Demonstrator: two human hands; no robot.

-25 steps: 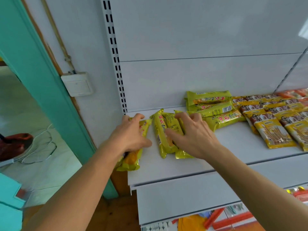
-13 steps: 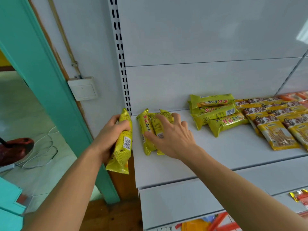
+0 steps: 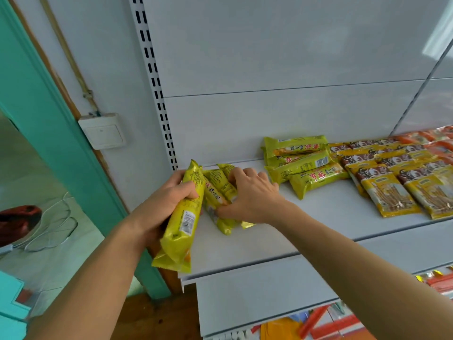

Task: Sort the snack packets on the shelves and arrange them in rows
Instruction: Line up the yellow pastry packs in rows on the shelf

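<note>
My left hand (image 3: 166, 200) grips a long yellow snack packet (image 3: 182, 222), barcode side up, at the left end of the white shelf (image 3: 306, 231). It lies against a small group of the same yellow packets (image 3: 219, 190) on the shelf. My right hand (image 3: 250, 195) lies over that group, thumb and fingers curled round it, and hides part of it. A loose stack of the same yellow packets (image 3: 300, 163) lies further right, by the back wall.
Rows of yellow-and-brown stick-snack packets (image 3: 389, 192) and orange packets (image 3: 438, 143) fill the shelf's right part. A teal door frame (image 3: 49, 133) and a wall switch (image 3: 103, 131) stand left of the shelf. Red and orange goods (image 3: 326, 322) show on the shelf below.
My left hand has brought its packet from beside the shelf's left edge up against the group. My right hand stays on the group, with its thumb now tucked under the near side.
</note>
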